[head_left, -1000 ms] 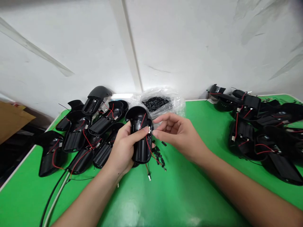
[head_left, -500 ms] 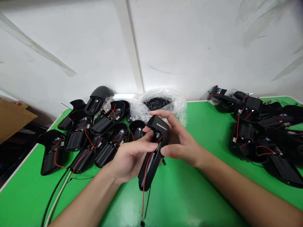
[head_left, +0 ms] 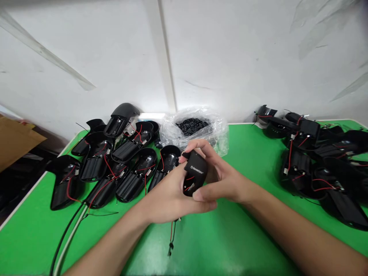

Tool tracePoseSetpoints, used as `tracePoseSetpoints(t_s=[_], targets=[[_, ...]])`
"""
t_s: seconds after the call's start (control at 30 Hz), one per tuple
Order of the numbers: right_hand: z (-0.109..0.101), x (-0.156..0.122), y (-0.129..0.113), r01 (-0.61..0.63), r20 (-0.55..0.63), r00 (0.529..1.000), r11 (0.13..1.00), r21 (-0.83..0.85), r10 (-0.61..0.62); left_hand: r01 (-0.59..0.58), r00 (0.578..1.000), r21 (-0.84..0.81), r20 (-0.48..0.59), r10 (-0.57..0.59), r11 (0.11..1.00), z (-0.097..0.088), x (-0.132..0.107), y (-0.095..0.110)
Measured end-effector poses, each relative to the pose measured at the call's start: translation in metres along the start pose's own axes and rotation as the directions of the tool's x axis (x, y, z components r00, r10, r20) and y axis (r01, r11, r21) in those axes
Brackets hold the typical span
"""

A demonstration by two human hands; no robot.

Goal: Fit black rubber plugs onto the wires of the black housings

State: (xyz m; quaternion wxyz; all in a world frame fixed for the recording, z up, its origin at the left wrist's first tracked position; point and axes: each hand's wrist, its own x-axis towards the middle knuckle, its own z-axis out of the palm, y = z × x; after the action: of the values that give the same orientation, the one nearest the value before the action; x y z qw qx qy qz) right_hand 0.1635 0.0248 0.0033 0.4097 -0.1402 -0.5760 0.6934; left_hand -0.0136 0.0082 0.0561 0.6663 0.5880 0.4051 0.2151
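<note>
Between my hands, above the green table, is a black plastic housing (head_left: pixel 196 168) with white lettering on its curved end. My right hand (head_left: pixel 220 180) is closed around that end, thumb on the near edge and fingers over the top. My left hand (head_left: pixel 169 197) wraps across the housing from the left and covers most of its lower body. Red wire shows inside the opening. Below my left hand dangle a red and a black wire, ending in a small dark connector (head_left: pixel 170 247).
Several similar black housings (head_left: pixel 135 176) with red wires lie at the left, and another pile (head_left: pixel 304 165) at the right. A clear plastic bag (head_left: pixel 221 132) of small black parts stands against the wall. Black and white cables (head_left: pixel 70 234) cross the green table (head_left: pixel 247 241) at the left.
My left hand has swung over the housing, its thumb now reaching right across it. The housing has tilted and sits slightly lower, its lower body now mostly hidden.
</note>
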Motion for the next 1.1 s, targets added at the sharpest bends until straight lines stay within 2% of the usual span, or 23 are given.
tracePoseSetpoints(t_s=[0.13,0.37,0.57,0.7,0.93,1.03,1.1], targets=[[0.0,0.0,0.0,-0.05,-0.021,0.998,0.997,0.05,0.051,0.029,0.999,-0.075,0.017,-0.028,0.997,-0.001,0.002,0.004],[0.01,-0.001,0.0,0.039,-0.079,0.996,0.99,-0.134,-0.05,0.073,0.994,-0.158,-0.073,-0.086,0.985,-0.001,0.0,0.003],[0.018,-0.002,-0.001,0.054,-0.133,0.988,0.982,-0.183,-0.08,0.06,0.997,-0.229,-0.039,-0.07,0.972,-0.002,0.002,-0.001],[0.02,-0.003,-0.002,0.067,-0.132,0.986,0.975,-0.213,-0.097,0.047,0.996,-0.228,-0.061,-0.062,0.973,-0.002,0.002,-0.002],[0.013,-0.002,-0.004,0.029,-0.136,0.989,0.972,-0.232,-0.062,0.014,0.999,-0.223,-0.034,-0.023,0.975,0.001,0.0,0.002],[0.008,-0.001,-0.006,0.026,-0.146,0.987,0.974,-0.227,-0.06,0.035,0.999,-0.285,-0.001,-0.037,0.958,0.0,-0.001,0.0],[0.006,-0.001,-0.006,0.03,-0.157,0.985,0.975,-0.221,-0.066,0.052,0.998,-0.302,-0.014,-0.059,0.952,-0.002,0.0,-0.003]])
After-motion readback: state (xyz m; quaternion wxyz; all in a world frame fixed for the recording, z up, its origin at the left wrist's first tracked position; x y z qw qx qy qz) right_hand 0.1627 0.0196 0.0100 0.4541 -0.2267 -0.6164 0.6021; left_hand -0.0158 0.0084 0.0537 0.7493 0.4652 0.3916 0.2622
